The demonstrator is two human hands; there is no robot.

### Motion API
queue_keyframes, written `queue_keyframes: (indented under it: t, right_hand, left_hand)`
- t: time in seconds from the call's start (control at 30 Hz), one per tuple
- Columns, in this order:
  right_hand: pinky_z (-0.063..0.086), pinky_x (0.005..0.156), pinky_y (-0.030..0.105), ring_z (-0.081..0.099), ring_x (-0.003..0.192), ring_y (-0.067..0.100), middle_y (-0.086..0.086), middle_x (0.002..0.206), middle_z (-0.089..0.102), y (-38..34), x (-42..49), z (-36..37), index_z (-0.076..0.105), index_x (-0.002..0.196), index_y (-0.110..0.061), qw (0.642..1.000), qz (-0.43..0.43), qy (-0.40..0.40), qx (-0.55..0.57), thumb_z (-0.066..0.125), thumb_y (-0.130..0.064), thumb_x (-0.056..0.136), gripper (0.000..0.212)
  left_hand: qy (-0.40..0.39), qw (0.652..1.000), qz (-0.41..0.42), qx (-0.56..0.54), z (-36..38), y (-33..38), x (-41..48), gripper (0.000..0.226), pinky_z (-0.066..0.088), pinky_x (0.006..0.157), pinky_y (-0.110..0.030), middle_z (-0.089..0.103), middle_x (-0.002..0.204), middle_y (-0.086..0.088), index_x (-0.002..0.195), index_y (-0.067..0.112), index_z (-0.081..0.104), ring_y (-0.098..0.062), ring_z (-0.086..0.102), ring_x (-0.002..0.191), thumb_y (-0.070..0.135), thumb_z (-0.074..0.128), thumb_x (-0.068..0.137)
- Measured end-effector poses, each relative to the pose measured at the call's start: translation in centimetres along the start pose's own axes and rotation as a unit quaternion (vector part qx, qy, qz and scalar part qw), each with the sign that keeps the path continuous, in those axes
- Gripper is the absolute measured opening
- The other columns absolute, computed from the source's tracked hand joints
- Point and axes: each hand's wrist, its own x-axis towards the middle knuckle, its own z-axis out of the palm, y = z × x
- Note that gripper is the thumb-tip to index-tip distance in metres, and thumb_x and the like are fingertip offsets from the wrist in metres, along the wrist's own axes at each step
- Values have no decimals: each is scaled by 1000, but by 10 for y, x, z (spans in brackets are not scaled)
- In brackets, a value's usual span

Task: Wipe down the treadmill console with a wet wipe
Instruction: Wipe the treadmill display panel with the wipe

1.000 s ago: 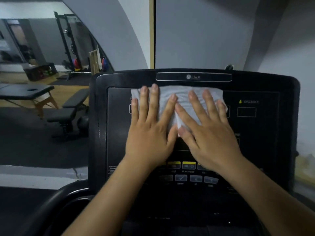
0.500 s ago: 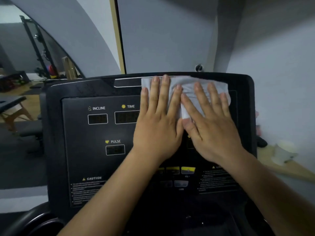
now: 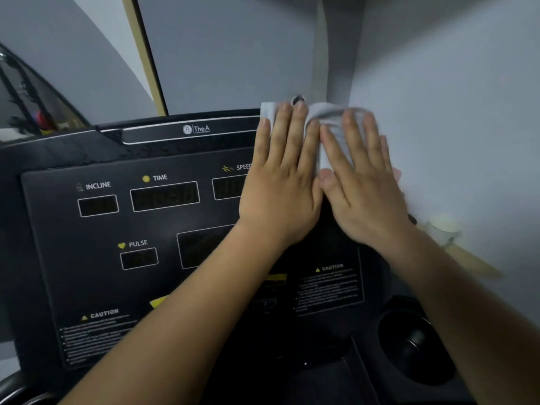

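The black treadmill console (image 3: pixel 122 229) fills the lower view, with labelled windows for incline, time, pulse and speed. A white wet wipe (image 3: pixel 328 118) lies at the console's upper right corner, bunched along the top edge. My left hand (image 3: pixel 280 182) and my right hand (image 3: pixel 362 188) press flat on the wipe side by side, fingers stretched and pointing up. Most of the wipe is hidden under my palms and fingers.
A grey wall stands right behind the console. A round cup holder (image 3: pixel 415 346) sits at the console's lower right. A pale cup (image 3: pixel 442 229) rests on a wooden ledge to the right. A mirror at the far left shows gym equipment.
Both hands have slid the wipe to the right and upward across the console, from its upper middle to the upper right corner. The wipe has bunched up along the top edge.
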Motion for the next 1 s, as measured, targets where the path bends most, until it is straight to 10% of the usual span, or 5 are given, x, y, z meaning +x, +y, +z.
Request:
queue_keyframes:
  t: [0.27,1.0]
  right_hand:
    - [24,114,62,-8,150,34,12,164,0,11,-124,26,16,156,-21,997,-31,-71,12,25,-46,102,60]
    - [1,120,53,-5,150,36,16,163,7,-7,-136,15,27,154,-20,985,-123,-120,-4,34,-49,100,61]
  left_hand:
    - [-12,995,79,-54,28,32,-88,72,9,121,-54,1,163,-22,155,2,11,-37,-3,151,47,26,102]
    - [-41,996,62,-46,19,13,-137,71,6,120,-58,6,163,-22,156,19,24,-45,-1,149,49,43,95]
